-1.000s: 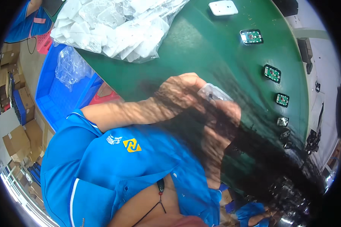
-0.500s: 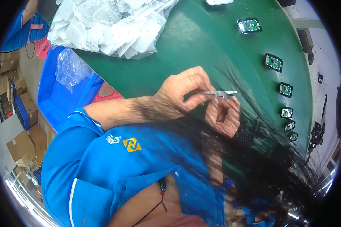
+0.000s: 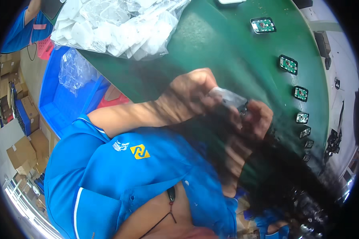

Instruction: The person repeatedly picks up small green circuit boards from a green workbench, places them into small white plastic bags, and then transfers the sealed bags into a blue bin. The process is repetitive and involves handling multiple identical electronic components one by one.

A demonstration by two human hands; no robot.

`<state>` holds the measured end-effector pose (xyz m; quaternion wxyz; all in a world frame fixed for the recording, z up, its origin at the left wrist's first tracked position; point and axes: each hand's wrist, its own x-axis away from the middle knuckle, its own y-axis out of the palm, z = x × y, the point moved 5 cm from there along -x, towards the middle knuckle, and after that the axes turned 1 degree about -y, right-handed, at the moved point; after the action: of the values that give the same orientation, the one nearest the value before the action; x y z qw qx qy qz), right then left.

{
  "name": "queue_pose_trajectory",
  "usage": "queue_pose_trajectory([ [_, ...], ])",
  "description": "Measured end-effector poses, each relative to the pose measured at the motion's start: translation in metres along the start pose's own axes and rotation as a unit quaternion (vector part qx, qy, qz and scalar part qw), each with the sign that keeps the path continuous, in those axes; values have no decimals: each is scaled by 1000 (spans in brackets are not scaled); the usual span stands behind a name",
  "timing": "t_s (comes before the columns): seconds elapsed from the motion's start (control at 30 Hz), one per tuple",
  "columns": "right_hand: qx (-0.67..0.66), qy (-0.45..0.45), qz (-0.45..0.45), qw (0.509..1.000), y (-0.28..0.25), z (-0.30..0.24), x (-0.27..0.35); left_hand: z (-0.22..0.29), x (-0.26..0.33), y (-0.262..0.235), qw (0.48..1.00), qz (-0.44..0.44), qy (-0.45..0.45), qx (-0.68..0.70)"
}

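Note:
My left hand (image 3: 191,93) pinches one end of a thin, pale plastic cover (image 3: 229,97) with rounded corners. At its other end, the curled fingers of my right hand (image 3: 260,117) grip the same cover. A small dark bit shows near the right fingertips; its kind is unclear. Dark, blurred strands of hair (image 3: 283,163) fall across both hands and hide parts of the fingers. The cover is held above the green table (image 3: 227,47), tilted with its flat face showing.
A clear bag of white plastic pieces (image 3: 119,28) lies at the far left of the table. Along the right edge runs a row of black housings with green circuit boards (image 3: 288,64). A blue bin (image 3: 54,103) with clear plastic stands left; another person's arm (image 3: 31,12) shows beyond.
The cover has turned from nearly edge-on to show its flat face. My right hand has moved rightward; my left hand stays near its place. Hair has shifted over the hands.

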<state>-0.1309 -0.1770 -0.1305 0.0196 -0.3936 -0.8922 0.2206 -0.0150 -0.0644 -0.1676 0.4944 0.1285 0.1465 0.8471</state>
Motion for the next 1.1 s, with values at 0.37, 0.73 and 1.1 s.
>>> queue_pose_trajectory([
  [0.37,-310,158,-151,925,12,0,-14,8,-2,6,996,-19,-82,-14],
  [0.73,184,-194,-81,960,14,3,-148,29,-72,-52,941,89,-19,-326],
  [1.1,278,-347,-95,891,45,32,-209,20,-102,-56,849,82,121,-508],
])
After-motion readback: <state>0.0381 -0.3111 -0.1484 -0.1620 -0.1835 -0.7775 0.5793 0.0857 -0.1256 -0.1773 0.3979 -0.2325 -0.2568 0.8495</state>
